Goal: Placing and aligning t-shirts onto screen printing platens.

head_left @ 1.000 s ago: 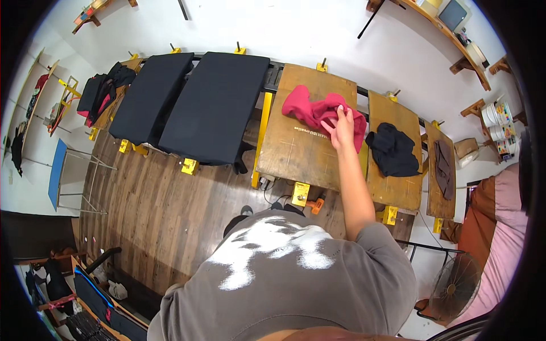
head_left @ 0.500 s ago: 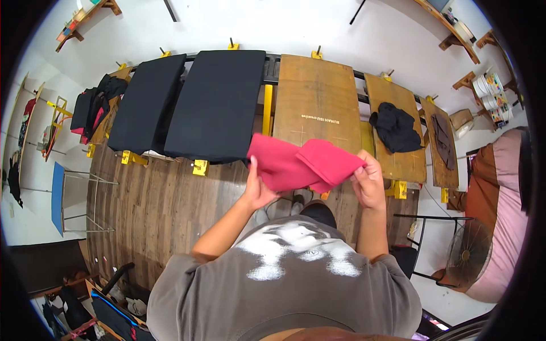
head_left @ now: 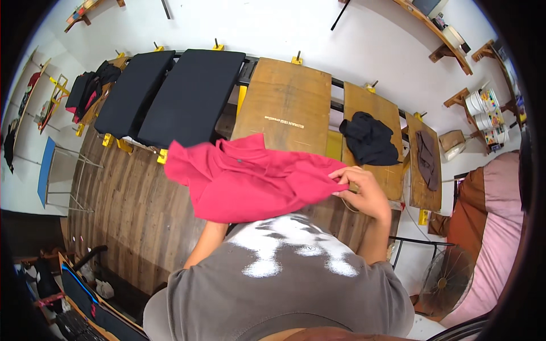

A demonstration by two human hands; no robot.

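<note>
**Right hand pinching one end of the red garment, left hand hidden beneath it**

Your right hand [head_left: 365,192] reaches in from the right with the elbow bent and the right forearm [head_left: 375,241] rising from your sleeve. The wrist turns inward, so the fingers point left across your body, with the back of the hand facing mostly up. Thumb and fingertips come together on the right end of the red garment [head_left: 244,184], pinching a small fold of it.

Your left forearm [head_left: 206,248] angles up from the other sleeve and disappears under the garment's lower edge. The cloth covers your left hand, so whether it is gripping or spread, you cannot tell from this view.

The garment spans the space in front of your chest, loosely crumpled, its left end slightly blurred. In the view, its upper edge overlaps the near part of the bare wooden board [head_left: 290,91]. Left of that board is a black-covered board [head_left: 190,96]; to its right, a bunched black cloth [head_left: 369,138] lies on the next board [head_left: 355,96].
</note>
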